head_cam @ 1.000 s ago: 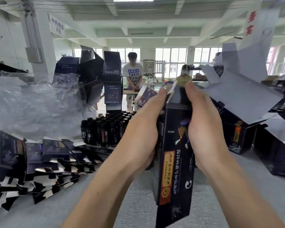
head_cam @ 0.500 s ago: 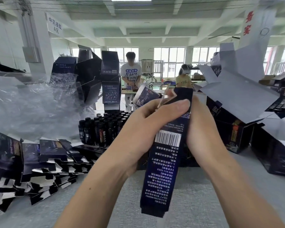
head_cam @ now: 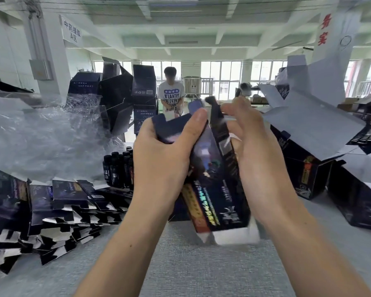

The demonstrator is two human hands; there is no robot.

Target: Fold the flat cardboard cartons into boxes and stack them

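Partly behind left hand (head_cam: 163,166) and right hand (head_cam: 263,159), blurred carton (head_cam: 214,179), flaps (head_cam: 234,234) indistinct.

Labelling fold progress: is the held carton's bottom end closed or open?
Open: the carton has its white bottom flap sticking out untucked, though motion-blurred.

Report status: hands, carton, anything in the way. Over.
Left hand grips carton at its top flap. Right hand holds the other side. Flat cartons lie left, bottles behind; neither blocks the hands.
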